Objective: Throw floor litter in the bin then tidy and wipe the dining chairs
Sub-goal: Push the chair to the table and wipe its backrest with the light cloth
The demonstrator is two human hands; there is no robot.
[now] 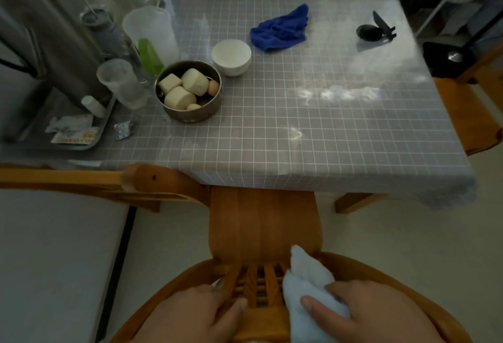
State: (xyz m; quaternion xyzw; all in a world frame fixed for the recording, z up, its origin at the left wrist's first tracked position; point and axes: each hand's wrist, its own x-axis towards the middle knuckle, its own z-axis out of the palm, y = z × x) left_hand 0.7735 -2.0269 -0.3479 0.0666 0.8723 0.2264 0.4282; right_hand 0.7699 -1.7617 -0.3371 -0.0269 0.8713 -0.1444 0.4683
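A wooden dining chair (pixel 264 222) stands right below me, its seat pushed partly under the table and its curved backrest at the bottom of the view. My left hand (pixel 187 312) grips the top rail of the backrest, left of the slats. My right hand (pixel 364 310) presses a pale blue cloth (pixel 307 280) against the slats and rail on the right. A second chair's armrest (pixel 152 179) shows at the left, and a third chair (pixel 468 113) stands at the table's right side.
The table (pixel 313 124) wears a grey grid cloth. On it lie a dark blue rag (pixel 280 29), a white bowl (pixel 231 55), a metal pot of food (pixel 189 90), a tray with bottles (pixel 76 127) and a black object (pixel 374 30). A pale floor (pixel 394 233) lies to the right.
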